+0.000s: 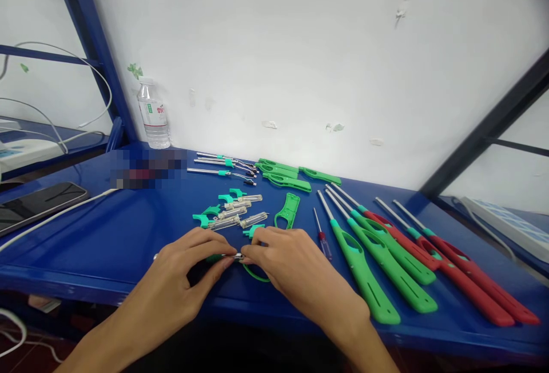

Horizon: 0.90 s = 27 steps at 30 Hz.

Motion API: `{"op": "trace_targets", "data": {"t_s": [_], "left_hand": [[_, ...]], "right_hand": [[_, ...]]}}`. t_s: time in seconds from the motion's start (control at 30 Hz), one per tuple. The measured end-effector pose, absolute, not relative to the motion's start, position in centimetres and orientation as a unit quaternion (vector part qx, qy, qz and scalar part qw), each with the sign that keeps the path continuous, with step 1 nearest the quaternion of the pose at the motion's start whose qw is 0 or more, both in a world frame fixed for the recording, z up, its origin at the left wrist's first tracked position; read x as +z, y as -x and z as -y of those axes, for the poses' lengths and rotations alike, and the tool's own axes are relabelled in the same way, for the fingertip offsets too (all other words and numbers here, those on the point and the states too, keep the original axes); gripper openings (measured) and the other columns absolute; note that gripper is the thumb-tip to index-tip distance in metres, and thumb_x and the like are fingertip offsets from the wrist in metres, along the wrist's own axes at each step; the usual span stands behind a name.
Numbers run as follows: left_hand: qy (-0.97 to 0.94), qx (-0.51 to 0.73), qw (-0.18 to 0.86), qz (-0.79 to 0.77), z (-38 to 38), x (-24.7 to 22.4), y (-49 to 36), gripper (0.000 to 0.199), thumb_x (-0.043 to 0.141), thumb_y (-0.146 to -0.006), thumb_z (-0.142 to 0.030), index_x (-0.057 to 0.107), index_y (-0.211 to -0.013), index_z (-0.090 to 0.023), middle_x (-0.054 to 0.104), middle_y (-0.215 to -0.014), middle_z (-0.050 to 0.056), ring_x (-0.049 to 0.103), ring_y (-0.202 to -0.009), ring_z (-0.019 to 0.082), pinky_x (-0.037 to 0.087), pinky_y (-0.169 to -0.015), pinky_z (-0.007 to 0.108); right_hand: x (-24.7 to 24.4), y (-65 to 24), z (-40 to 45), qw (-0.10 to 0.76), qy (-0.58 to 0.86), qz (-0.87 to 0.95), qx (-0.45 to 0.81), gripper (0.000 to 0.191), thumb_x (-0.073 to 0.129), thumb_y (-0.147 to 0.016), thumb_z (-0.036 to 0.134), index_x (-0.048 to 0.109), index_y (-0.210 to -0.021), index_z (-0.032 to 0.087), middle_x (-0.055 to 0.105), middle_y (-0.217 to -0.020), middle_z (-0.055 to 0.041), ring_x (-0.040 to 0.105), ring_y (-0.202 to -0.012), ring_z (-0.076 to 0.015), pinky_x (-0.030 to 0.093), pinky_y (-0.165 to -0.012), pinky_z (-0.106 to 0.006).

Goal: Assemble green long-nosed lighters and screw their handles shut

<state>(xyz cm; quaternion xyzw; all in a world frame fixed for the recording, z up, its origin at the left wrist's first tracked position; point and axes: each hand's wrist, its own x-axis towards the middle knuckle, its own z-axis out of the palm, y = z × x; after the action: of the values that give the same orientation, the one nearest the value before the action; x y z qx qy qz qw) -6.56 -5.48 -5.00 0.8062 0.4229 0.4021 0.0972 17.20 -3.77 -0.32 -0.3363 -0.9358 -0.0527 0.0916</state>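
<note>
My left hand (184,270) is closed in a pinch near the table's front edge. It grips a lighter's metal tube, whose tip shows left of the hand and whose small silver end part (238,256) shows between my fingertips. My right hand (295,261) is closed too, its fingertips meeting the left ones at a green lighter handle half (255,273). Most of that handle is hidden under my fingers. Just beyond lie several clear fuel tanks (234,211) and teal triggers (253,230). One more green handle half (289,208) lies behind my right hand.
Metal lighter tubes with wires (210,171) and stacked green handle halves (283,175) lie toward the wall. A screwdriver (325,244), green lighters (364,276) and red lighters (476,276) occupy the right. A water bottle (153,115), phone (43,204) and white cable (55,219) are left.
</note>
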Motion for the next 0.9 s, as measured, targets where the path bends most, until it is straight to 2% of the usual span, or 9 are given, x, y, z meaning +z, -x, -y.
{"op": "trace_targets", "data": {"t_s": [0.27,0.47,0.7,0.8,0.9], "left_hand": [[-0.810,0.398,0.115,-0.416,5.00,-5.53,6.80,0.017,0.067,-0.109,-0.029,0.083,-0.104,-0.032,0.084,-0.104,-0.005,0.079,-0.098,0.017,0.062,-0.088,0.026],[-0.808,0.400,0.108,-0.418,5.05,-5.47,6.72,0.018,0.067,-0.108,-0.028,0.083,-0.102,-0.032,0.084,-0.101,-0.005,0.078,-0.094,0.018,0.063,-0.085,0.029],[-0.808,0.387,0.114,-0.430,5.26,-5.65,7.02,0.019,0.066,-0.109,-0.029,0.083,-0.103,-0.033,0.083,-0.103,-0.004,0.077,-0.097,0.018,0.062,-0.085,0.029],[-0.808,0.381,0.113,-0.434,5.27,-5.58,7.02,0.019,0.066,-0.109,-0.031,0.083,-0.101,-0.033,0.082,-0.102,-0.004,0.077,-0.095,0.019,0.061,-0.084,0.028],[-0.808,0.380,0.112,-0.436,5.27,-5.43,6.90,0.020,0.065,-0.109,-0.032,0.083,-0.101,-0.034,0.082,-0.102,-0.004,0.077,-0.095,0.018,0.061,-0.084,0.028]], "right_hand": [[0.39,-16.64,4.28,0.079,0.358,0.930,-0.022,0.026,0.061,-0.118,0.033,0.083,-0.115,0.021,0.076,-0.107,-0.0026,0.075,-0.091,-0.0233,0.038,-0.064,-0.039],[0.60,-16.64,4.44,0.080,0.369,0.926,0.000,0.024,0.066,-0.116,0.036,0.084,-0.119,0.021,0.077,-0.110,-0.0033,0.075,-0.096,-0.0245,0.044,-0.068,-0.038],[0.27,-16.73,4.29,0.100,0.360,0.928,-0.001,0.024,0.070,-0.113,0.035,0.087,-0.118,0.019,0.076,-0.109,-0.0049,0.071,-0.112,-0.0282,0.055,-0.085,-0.041],[0.21,-16.71,4.22,0.105,0.357,0.928,0.001,0.024,0.070,-0.113,0.035,0.086,-0.117,0.018,0.076,-0.111,-0.0058,0.070,-0.114,-0.0288,0.056,-0.095,-0.044],[0.17,-16.73,4.16,0.104,0.355,0.929,0.002,0.024,0.069,-0.114,0.035,0.086,-0.117,0.018,0.076,-0.112,-0.0063,0.071,-0.113,-0.0289,0.057,-0.099,-0.046]]}}
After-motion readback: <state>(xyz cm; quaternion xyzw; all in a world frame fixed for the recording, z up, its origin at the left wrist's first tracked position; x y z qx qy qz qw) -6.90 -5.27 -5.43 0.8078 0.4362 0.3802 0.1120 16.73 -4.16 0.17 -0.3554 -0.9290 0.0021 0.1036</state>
